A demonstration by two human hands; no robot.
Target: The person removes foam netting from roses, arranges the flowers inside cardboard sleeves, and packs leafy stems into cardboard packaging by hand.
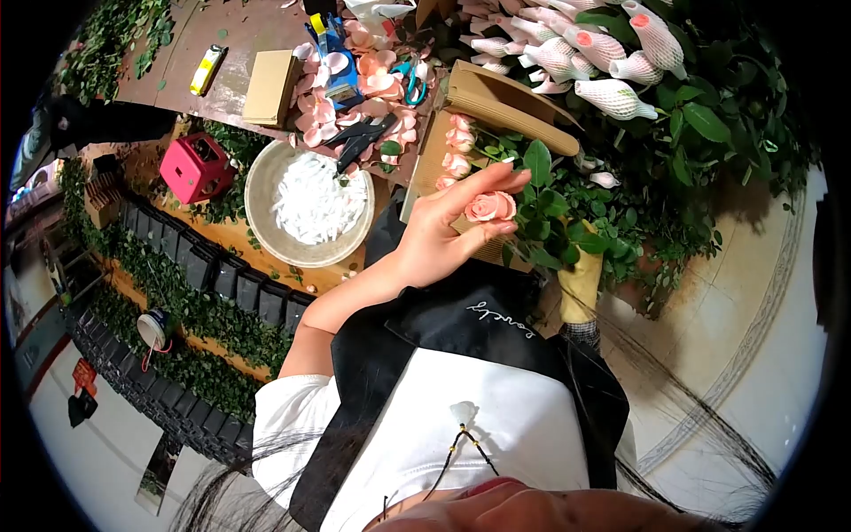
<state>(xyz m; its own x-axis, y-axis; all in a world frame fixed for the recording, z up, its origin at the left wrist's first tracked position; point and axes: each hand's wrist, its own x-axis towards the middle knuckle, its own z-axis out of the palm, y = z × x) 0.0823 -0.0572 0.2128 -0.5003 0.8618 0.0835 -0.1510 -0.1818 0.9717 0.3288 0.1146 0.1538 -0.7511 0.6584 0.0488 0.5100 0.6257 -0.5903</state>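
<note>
Black apron [443, 321] closest, smooth cloth, on the body side of the pink rose [490, 207]. Rose sits between fingers and thumb of the bare left hand [448, 215]; hand cupped round the bloom, can't tell how firmly. Bloom round, layered petals. Its axis seems to run left to right, stem hidden under glossy green leaves [545, 208]. Right hand [581, 285], in a yellow glove, is at the leafy end, right of the rose; fingers partly covered, can't tell its grip. Left is nearer the bloom. Just beyond the rose: ribbed cardboard [505, 115] with a row of pink roses [456, 163]. Left of it: round basin [307, 254], white pieces [319, 199] inside. Farther: loose petals [381, 80] on the tabletop [191, 27]; white-netted roses [620, 99] beyond, to the right.
</note>
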